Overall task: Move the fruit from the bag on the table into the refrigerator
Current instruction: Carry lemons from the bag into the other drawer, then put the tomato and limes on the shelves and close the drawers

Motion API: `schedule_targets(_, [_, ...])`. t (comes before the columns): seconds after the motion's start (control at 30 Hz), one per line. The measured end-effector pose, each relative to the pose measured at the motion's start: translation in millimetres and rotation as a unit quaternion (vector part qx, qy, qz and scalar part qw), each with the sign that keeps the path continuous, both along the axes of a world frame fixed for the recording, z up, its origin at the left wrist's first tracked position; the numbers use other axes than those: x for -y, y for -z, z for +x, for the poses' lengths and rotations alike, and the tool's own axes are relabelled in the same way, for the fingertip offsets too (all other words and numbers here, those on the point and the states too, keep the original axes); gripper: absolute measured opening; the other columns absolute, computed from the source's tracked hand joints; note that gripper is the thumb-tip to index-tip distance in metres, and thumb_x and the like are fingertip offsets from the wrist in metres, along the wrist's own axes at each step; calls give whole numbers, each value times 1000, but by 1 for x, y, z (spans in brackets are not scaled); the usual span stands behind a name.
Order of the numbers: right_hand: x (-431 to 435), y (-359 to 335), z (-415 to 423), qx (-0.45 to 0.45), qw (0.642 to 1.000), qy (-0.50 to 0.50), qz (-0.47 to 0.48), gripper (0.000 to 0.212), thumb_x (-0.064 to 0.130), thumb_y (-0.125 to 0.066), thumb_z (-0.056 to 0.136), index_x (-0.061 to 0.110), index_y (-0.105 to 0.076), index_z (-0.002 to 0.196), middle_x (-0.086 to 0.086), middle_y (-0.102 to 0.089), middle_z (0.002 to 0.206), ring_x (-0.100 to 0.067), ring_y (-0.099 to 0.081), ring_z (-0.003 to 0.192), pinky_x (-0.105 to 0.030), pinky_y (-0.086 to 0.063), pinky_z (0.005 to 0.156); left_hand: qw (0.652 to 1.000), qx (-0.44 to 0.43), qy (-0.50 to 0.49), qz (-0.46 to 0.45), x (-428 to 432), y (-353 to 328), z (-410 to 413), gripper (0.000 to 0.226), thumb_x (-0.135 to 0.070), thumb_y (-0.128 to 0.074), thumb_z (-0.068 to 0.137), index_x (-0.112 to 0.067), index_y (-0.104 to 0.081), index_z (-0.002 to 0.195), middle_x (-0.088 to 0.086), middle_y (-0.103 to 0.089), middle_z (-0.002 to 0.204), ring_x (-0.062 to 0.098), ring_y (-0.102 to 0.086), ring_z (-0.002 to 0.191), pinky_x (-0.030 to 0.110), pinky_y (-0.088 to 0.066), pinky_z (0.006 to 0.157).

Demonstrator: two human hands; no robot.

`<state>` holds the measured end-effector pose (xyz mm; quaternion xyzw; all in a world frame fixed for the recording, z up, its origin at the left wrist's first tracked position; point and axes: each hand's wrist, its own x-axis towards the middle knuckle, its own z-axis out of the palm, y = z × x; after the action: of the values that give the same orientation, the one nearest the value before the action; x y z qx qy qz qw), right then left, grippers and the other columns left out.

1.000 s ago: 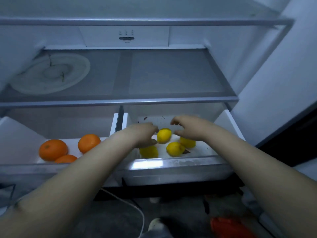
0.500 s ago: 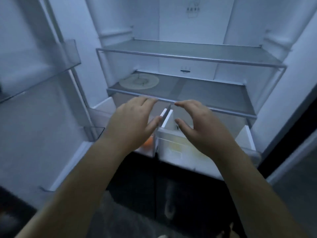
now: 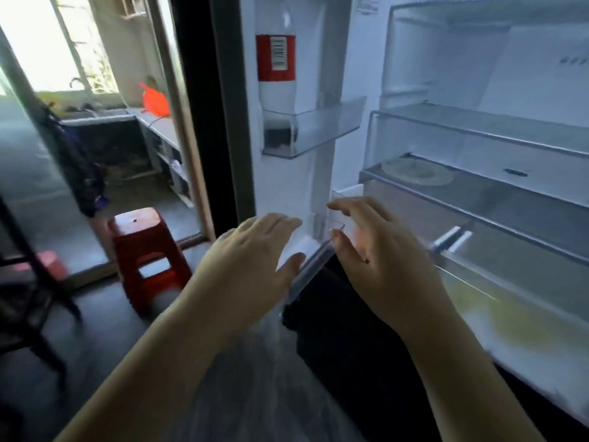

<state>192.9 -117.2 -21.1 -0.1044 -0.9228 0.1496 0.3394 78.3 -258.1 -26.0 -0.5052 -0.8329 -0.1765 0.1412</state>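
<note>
The refrigerator (image 3: pixel 478 129) stands open on the right, with glass shelves and a crisper drawer (image 3: pixel 516 301) at the bottom. A blurred yellow shape of lemons (image 3: pixel 497 317) shows through the drawer's front. My left hand (image 3: pixel 251 266) and my right hand (image 3: pixel 379 260) are both held out in front of the fridge's lower left corner, fingers spread, holding nothing. An orange-red bag (image 3: pixel 155 102) sits on a white counter (image 3: pixel 162 126) in the far room at the left.
The fridge door (image 3: pixel 306 173) is swung open at centre, with a red-labelled bottle (image 3: pixel 276 62) in its bin. A red plastic stool (image 3: pixel 145 250) stands on the dark floor at the left, beside a dark chair frame (image 3: pixel 28 301). A round plate (image 3: pixel 416 172) lies on a shelf.
The view has swung left from the crisper drawers toward the door and the far room. Both hands have drawn back from the lemons, empty.
</note>
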Motion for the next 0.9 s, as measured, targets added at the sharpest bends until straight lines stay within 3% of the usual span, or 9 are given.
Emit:
schedule_targets(0.17, [71,2,-79,36,989,-142,-10,38,36,-48,91,26,-50,127,11,-53,124,11,-38,105,2,-30,84,989,-1,-141,36,99,4,-49,50,-49,-36,86,-22,-54,124,-4,-60,123,17,-59,111,38,-51,87])
schedule_targets(0.33, [152,8,-169,67,970,-232,-5,44,35,-55,89,27,-46,132,8,-47,134,-8,-44,123,-32,-44,100,960,-4,-278,23,206,19,-90,54,-49,-35,82,-23,-55,125,-4,-60,125,20,-58,113,41,-50,87])
schedule_targets(0.5, [267,13,-248,68,946,-317,8,52,39,-53,90,25,-41,138,3,-43,142,-15,-38,130,-25,-30,102,913,-1,-406,36,328,22,-128,54,-48,-39,83,-19,-56,125,-1,-59,125,22,-57,113,41,-49,91])
schedule_targets(0.67, [372,27,-306,94,909,-407,13,53,41,-49,92,25,-37,141,5,-39,144,-12,-33,133,-18,-21,101,864,1,-503,24,434,36,-156,54,-48,-42,93,-19,-44,138,-3,-48,139,16,-42,129,37,-35,104])
schedule_targets(0.9, [459,51,-380,106,866,-488,20,49,41,-48,91,21,-44,136,3,-47,137,-16,-41,128,-23,-32,101,820,33,-571,21,516,64,-192,56,-45,-47,92,-17,-41,141,-1,-47,139,17,-41,130,36,-34,103])
